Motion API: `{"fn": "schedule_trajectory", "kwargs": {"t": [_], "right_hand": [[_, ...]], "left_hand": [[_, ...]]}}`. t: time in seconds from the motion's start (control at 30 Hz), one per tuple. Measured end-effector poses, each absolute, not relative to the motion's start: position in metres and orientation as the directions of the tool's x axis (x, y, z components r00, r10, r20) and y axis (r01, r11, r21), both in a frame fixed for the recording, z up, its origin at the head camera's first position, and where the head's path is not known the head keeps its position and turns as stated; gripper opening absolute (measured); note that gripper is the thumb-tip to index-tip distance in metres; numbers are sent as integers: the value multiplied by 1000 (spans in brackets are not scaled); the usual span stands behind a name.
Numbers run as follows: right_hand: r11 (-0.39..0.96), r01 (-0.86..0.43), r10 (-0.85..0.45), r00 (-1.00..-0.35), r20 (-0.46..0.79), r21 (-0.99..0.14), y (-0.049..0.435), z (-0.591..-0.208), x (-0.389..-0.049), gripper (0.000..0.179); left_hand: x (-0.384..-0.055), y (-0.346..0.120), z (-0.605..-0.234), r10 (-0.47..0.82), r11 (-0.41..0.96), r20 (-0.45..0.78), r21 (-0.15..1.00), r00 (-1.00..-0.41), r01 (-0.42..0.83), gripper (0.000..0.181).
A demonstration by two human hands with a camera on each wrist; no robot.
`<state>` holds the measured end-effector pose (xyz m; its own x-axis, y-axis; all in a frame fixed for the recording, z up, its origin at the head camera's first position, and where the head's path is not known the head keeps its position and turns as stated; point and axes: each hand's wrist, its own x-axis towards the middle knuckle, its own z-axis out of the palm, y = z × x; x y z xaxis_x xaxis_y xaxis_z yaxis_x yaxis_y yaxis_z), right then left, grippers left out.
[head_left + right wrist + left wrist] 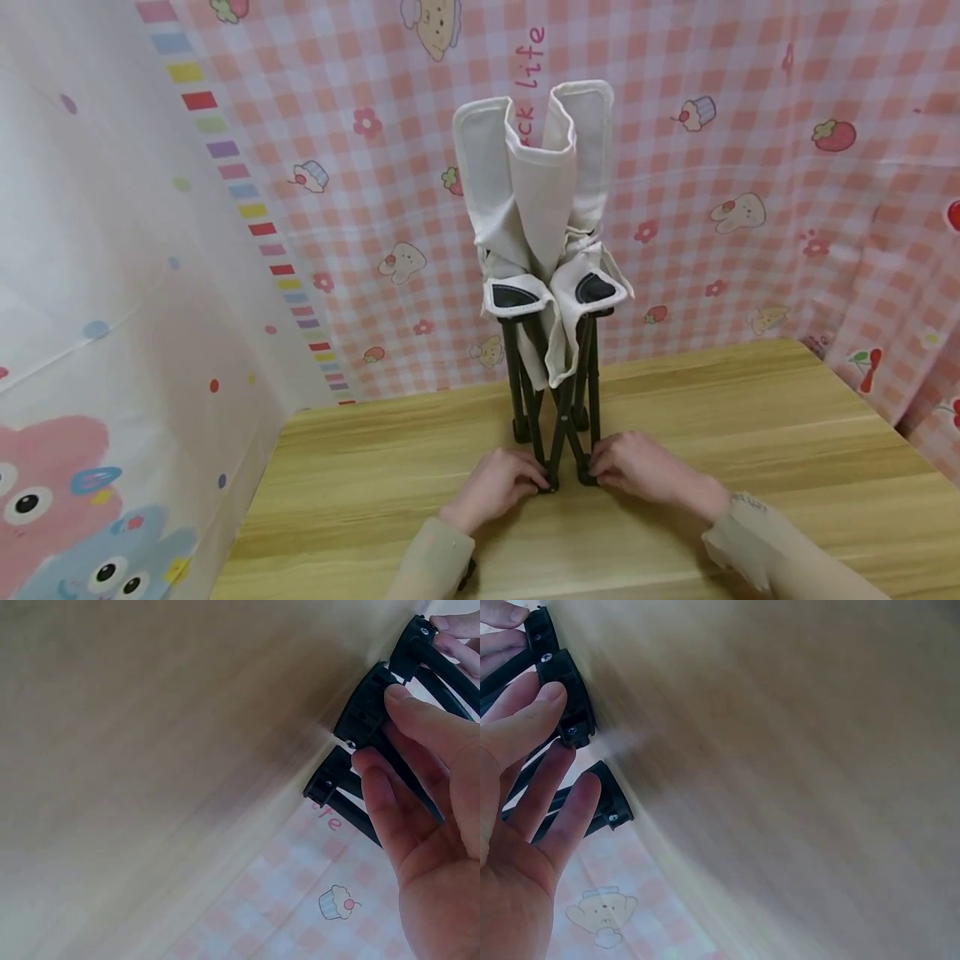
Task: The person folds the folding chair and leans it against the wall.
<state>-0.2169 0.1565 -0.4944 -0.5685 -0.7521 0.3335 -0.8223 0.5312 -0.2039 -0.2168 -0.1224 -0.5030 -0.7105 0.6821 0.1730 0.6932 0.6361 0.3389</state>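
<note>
A small folding chair with white fabric and thin black legs stands upright on the table, its frame folded narrow. At its front left foot is my left hand; the left wrist view shows the thumb on that black plastic foot with fingers behind it. My right hand pinches the front right foot between thumb and fingers. The two front feet stand a short gap apart in the head view. A rear foot shows beyond my left fingers, and another rear foot beyond the right ones.
The wood-grain table lies under the chair and both forearms. Behind it hangs a pink checked curtain with printed cakes and strawberries, close to the chair's back. A white printed sheet hangs along the left side.
</note>
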Motion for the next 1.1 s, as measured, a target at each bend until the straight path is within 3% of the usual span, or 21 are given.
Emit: {"fn": "schedule_trajectory", "kwargs": {"t": [0.77,1.1], "right_hand": [[572,-783,-725,-622,296,-245,157,-499,-249,11],[564,-795,-726,-606,324,-223,156,-501,-261,12]], "left_hand": [[-242,-117,-505,618,680,182,365,-765,636,13],[-252,-116,-507,585,698,196,373,-787,612,13]]}}
